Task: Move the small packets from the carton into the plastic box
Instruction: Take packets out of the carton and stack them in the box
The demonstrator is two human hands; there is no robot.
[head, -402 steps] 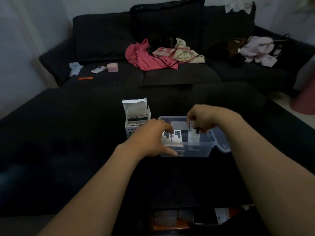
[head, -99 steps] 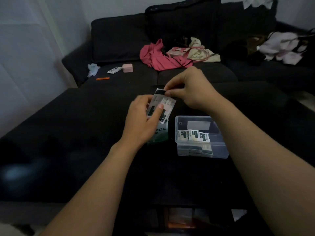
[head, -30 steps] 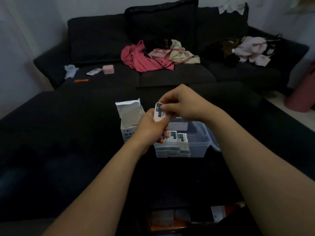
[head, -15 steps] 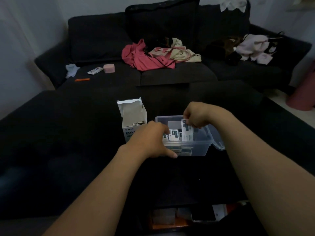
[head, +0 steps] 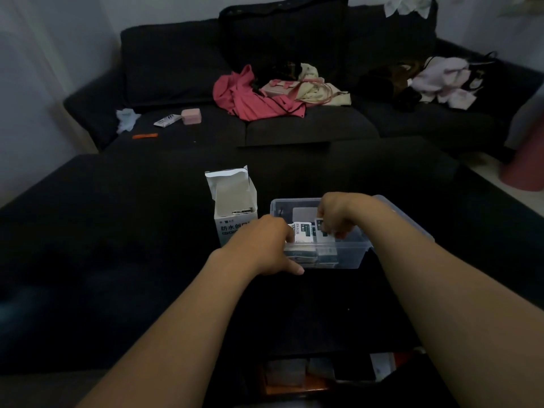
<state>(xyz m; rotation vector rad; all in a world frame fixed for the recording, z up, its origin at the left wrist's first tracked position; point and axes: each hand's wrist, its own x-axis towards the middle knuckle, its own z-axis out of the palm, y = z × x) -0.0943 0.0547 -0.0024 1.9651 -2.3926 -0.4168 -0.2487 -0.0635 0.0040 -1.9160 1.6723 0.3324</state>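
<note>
A white carton (head: 232,210) stands open on the black table, its flap up, with a dark packet edge showing inside. Just to its right sits a clear plastic box (head: 350,254) with its lid hanging off the right side. Several small white-and-dark packets (head: 303,232) stand in a row inside it. My right hand (head: 338,214) reaches down into the box and pinches a packet (head: 321,228) at the row's right end. My left hand (head: 262,248) grips the box's front left corner, thumb along the front wall and fingers over the rim.
A dark sofa runs behind the table, with a red garment (head: 253,98), a pink case (head: 191,116), a tube and an orange pen on it. More clothes lie at the back right. A pink bin (head: 527,160) stands on the floor at right. Items sit on a shelf under the table.
My right hand has sunk deeper into the box with its packet, down to the row. My left hand stays on the box's front corner.
</note>
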